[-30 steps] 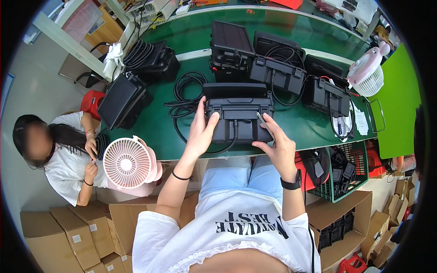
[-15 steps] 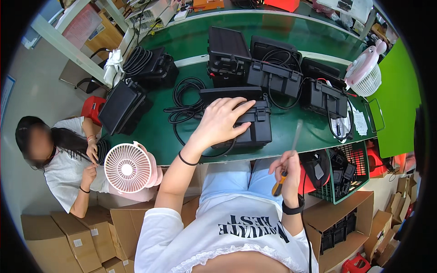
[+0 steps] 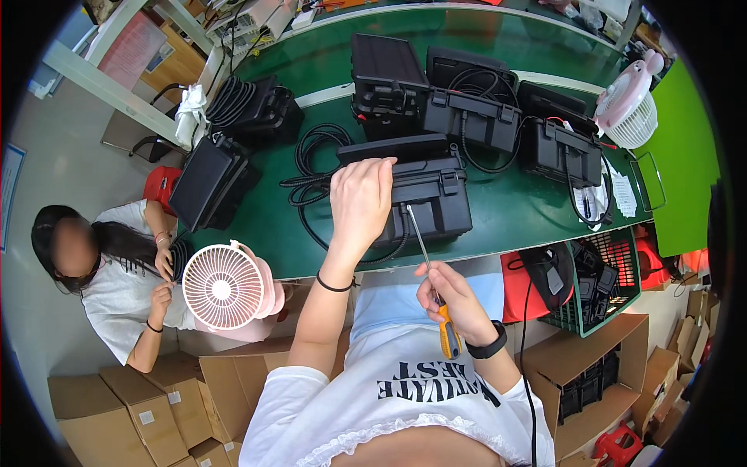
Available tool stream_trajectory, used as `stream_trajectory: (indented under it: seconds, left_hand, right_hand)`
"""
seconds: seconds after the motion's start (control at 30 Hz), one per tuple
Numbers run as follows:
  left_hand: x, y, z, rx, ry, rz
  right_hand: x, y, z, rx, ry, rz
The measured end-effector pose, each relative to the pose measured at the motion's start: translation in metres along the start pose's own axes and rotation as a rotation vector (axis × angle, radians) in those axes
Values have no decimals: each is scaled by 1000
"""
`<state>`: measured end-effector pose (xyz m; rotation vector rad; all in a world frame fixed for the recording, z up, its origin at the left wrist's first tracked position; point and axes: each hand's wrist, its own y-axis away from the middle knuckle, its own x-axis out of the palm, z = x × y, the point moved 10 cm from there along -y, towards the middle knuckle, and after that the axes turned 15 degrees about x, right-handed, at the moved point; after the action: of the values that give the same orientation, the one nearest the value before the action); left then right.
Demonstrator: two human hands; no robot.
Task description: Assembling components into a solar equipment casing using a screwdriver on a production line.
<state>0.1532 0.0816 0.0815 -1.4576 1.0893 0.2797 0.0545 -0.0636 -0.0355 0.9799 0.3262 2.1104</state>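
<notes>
Before me on the bench stands a black plastic case (image 3: 436,204), its lid raised. A black corrugated cable runs from its front. My left hand (image 3: 362,198) is bent over the case's left part, gripping its upper edge; most fingertips are hidden inside the opening. With closed fingers my right hand (image 3: 459,294) holds a screwdriver (image 3: 449,336) by its yellow and black handle, at the bench's front edge. The long metal shaft points up and away, its tip at the case's front by the cable's entry; whether it touches cannot be told.
More black cases (image 3: 389,74) with cables stand along the green bench (image 3: 506,222). A pink fan (image 3: 223,288) is at left, beside a seated co-worker (image 3: 117,272). Another fan (image 3: 629,117) stands at right. A green crate (image 3: 634,284) and cardboard boxes (image 3: 599,342) sit below.
My right hand has moved left, bringing the screwdriver's tip to the case's front. My left hand has gone from lying spread on the case to curling over its edge.
</notes>
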Motion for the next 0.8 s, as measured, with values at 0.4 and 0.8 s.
stream_trajectory:
  seconds: [0.4,0.8]
  left_hand:
    - [-11,6,-10,32,-62,-57]
    - [-15,14,-14,-25,-118,-77]
  right_hand:
    - [16,-1,-8,74,-312,72]
    - [25,-2,-13,230,-1031,626]
